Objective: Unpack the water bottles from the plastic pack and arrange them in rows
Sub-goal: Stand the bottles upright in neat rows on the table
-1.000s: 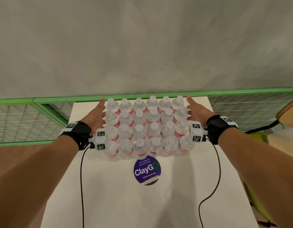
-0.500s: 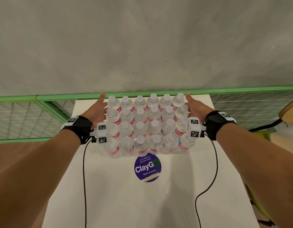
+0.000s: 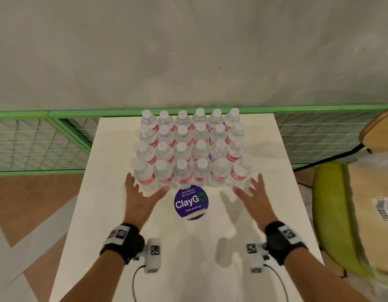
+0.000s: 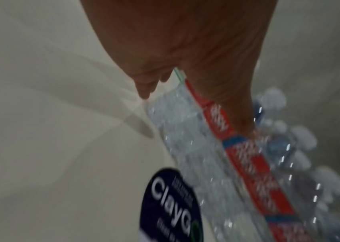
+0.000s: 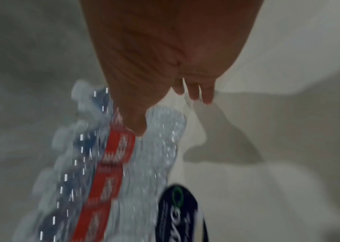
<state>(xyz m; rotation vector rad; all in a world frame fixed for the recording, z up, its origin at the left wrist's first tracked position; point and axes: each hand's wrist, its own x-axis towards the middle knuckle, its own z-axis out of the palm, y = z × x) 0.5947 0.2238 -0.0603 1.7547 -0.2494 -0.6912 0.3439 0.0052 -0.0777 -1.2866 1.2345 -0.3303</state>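
Observation:
Several clear water bottles (image 3: 189, 149) with white caps and red labels stand upright in tight rows at the far half of the white table (image 3: 97, 236). My left hand (image 3: 143, 195) is open with fingers spread, just in front of the near row's left end. My right hand (image 3: 250, 192) is open the same way at the near row's right end. Neither hand holds anything. The blurred left wrist view shows the left hand (image 4: 175, 57) by the bottles (image 4: 206, 155); in the right wrist view, the right hand (image 5: 164, 57) hovers by the bottles (image 5: 144, 163). No plastic wrap shows.
A round purple ClayGo sticker (image 3: 191, 203) lies on the table between my hands. A green mesh railing (image 3: 58, 118) runs behind the table. A green chair (image 3: 332, 214) carrying a wrapped parcel (image 3: 373, 203) stands close on the right. Wrist cables trail over the near table.
Both hands were pressed flat against the left and right sides of the bottle block; they have drawn back toward me and now sit in front of the near row.

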